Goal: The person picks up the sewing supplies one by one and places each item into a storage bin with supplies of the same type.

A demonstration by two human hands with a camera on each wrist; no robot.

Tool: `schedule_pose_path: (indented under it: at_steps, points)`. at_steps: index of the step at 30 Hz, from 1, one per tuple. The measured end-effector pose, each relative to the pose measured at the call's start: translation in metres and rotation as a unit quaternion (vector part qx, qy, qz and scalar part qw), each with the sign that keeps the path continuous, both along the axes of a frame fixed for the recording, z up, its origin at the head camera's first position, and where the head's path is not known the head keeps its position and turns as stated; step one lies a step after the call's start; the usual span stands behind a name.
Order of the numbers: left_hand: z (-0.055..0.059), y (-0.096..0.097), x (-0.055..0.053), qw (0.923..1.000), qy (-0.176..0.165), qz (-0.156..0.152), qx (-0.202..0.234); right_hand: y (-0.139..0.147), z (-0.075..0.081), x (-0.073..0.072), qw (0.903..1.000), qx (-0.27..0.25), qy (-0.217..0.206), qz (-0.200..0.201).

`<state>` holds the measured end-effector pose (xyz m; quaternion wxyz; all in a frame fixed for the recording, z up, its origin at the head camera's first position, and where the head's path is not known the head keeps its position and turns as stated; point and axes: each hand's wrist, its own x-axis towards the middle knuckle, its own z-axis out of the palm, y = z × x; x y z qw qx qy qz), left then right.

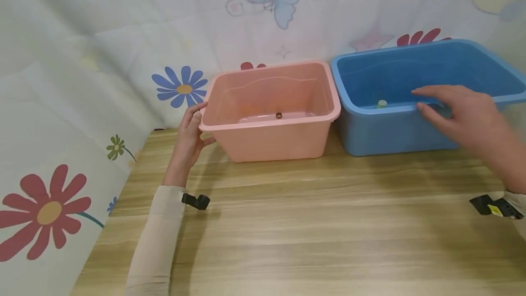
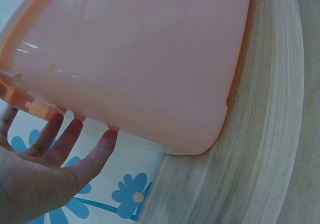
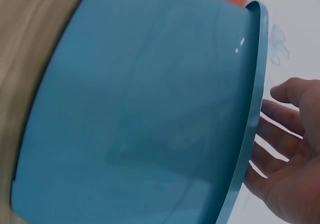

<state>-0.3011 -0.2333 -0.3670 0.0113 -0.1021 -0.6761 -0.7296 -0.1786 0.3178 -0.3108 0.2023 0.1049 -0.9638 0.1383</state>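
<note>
A pink plastic bin (image 1: 267,143) stands on the table, with a small brown ring-shaped thing (image 1: 279,115) on its floor. At its left end, my left hand (image 1: 189,134) touches the side just under the rim with extended fingertips (image 2: 107,139). To the right is a larger blue plastic bin (image 1: 394,134); the top of a small pale green thing (image 1: 381,103) shows inside, its lower part hidden by the front wall. Over the front rim of the blue bin hovers my right hand (image 1: 472,108), its fingers relaxed and apart, holding nothing.
Both bins sit side by side near the back edge of the wood-grain table (image 1: 312,232). Behind and to the left hangs a white cloth (image 1: 123,26) printed with flowers and a butterfly. Each wrist wears a black strap.
</note>
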Motion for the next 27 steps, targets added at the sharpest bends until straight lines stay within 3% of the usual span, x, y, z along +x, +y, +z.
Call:
schedule_pose_path:
  at_steps: [7,11,18,24,27]
  points:
    - [0.001,0.002,0.001,1.0000,0.004,-0.005,-0.001,-0.010,-0.011,0.022,0.9983,-0.003,0.057,0.014]
    - [0.001,0.003,0.003,1.0000,0.005,-0.005,0.001,-0.015,-0.016,0.036,0.9978,-0.002,0.061,0.026]
    - [0.000,0.003,0.007,1.0000,-0.002,-0.004,0.003,-0.020,-0.029,0.055,0.9920,-0.010,0.089,0.089]
    - [0.002,0.011,0.006,1.0000,-0.005,-0.003,0.003,-0.019,-0.038,0.065,0.9910,0.001,0.067,0.116]
    - [0.003,0.015,0.007,0.9999,-0.004,0.014,-0.008,-0.020,-0.044,0.068,0.9909,0.010,0.049,0.125]
